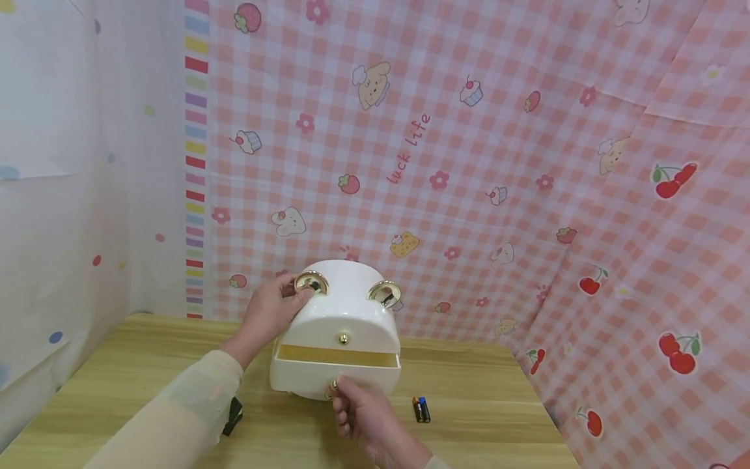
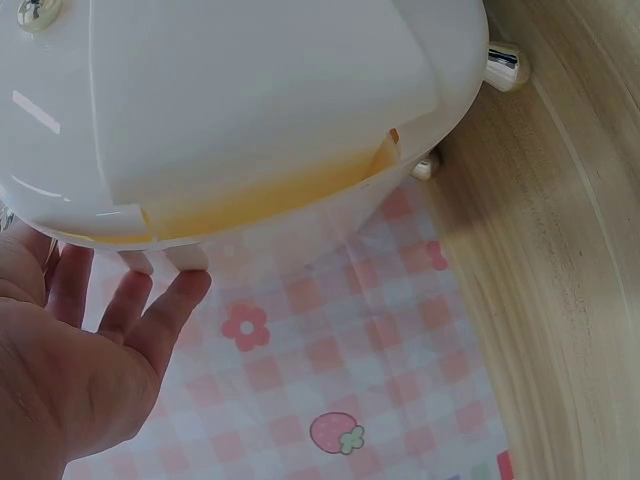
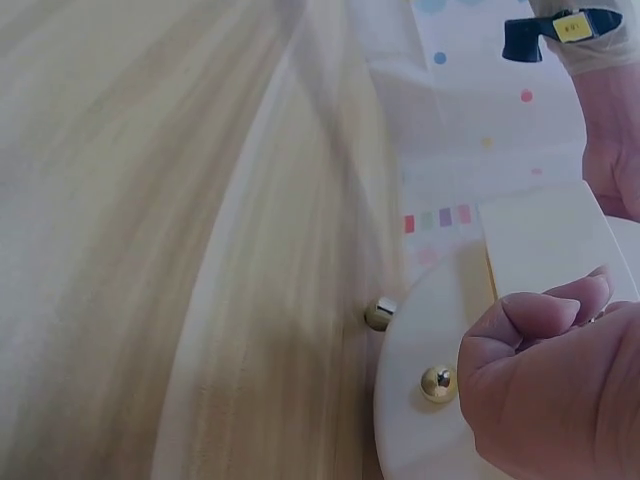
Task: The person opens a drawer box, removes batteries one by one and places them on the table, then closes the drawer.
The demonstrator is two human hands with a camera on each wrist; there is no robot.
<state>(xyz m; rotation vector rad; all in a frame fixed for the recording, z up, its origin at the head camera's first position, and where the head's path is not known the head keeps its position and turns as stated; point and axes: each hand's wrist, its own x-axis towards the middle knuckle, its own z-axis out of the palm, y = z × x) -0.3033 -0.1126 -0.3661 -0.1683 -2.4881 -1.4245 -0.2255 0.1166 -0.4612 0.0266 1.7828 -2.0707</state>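
Note:
A white rounded drawer box (image 1: pixel 351 312) with two gold rings on top stands on the table. Its middle drawer (image 1: pixel 310 378) is pulled out, showing a yellowish inside. My left hand (image 1: pixel 272 309) grips the box's upper left side, thumb in front by the left gold ring (image 1: pixel 325 281). In the left wrist view its fingertips (image 2: pixel 195 285) press against the shell. With thumb and finger, my right hand (image 1: pixel 372 417) pinches the drawer's small gold knob (image 1: pixel 334 385), mostly hidden in the right wrist view. Another gold knob (image 3: pixel 438 384) sits below it, and one more (image 1: pixel 344 339) above the drawer.
Two small batteries (image 1: pixel 420 410) lie side by side on the wooden table (image 1: pixel 480 391), right of the box. A black piece (image 1: pixel 233 417) shows beside the left sleeve. Pink checked cloth (image 1: pixel 433 215) hangs close behind the box and along the right side.

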